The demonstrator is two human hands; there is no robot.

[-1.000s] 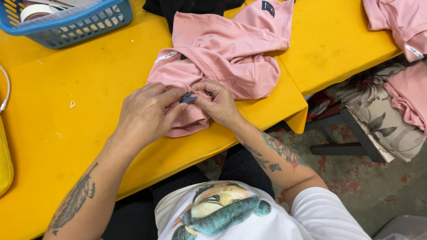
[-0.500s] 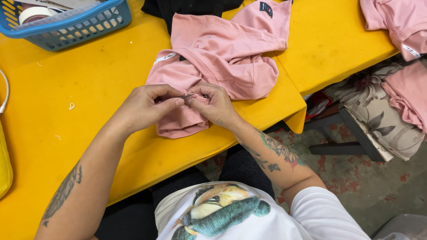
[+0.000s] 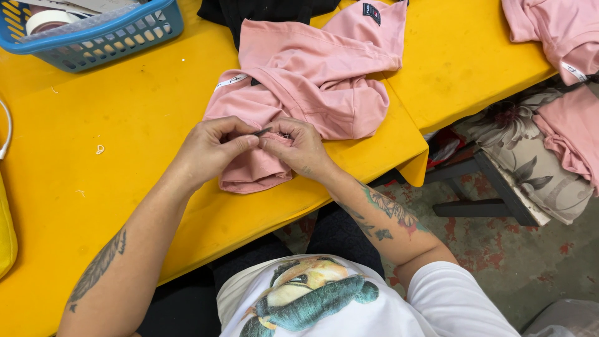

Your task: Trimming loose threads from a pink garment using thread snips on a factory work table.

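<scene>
Your left hand (image 3: 215,146) lay curled near the middle of the frame, forearm running down to the lower left, its thumb and fingertips pinched on a small dark tool (image 3: 262,131) whose tip pointed right. Your right hand (image 3: 298,147) met it from the lower right, wrist bent and fingers clenched on a fold of the pink garment (image 3: 312,81); the two hands touched at the fingertips. What kind of tool it was, the view did not show clearly.

The pink garment lay crumpled on the yellow table (image 3: 112,187), spreading from under your hands up toward the top centre of the frame. Its lower folded end sat directly beneath your knuckles, close to the table's near edge.

A narrow white label strip (image 3: 231,81) ran along the garment just above your left hand. A small dark rectangular patch (image 3: 371,12) sat on the garment's upper right corner, at the top of the frame. A black garment (image 3: 262,9) lay beyond it at the top edge.

In the upper left stood a blue plastic basket (image 3: 106,40) with a roll of white tape (image 3: 45,20) inside. More pink garments (image 3: 555,37) lay at the upper right, and some hung over a floral-patterned seat (image 3: 530,162) below them.
</scene>
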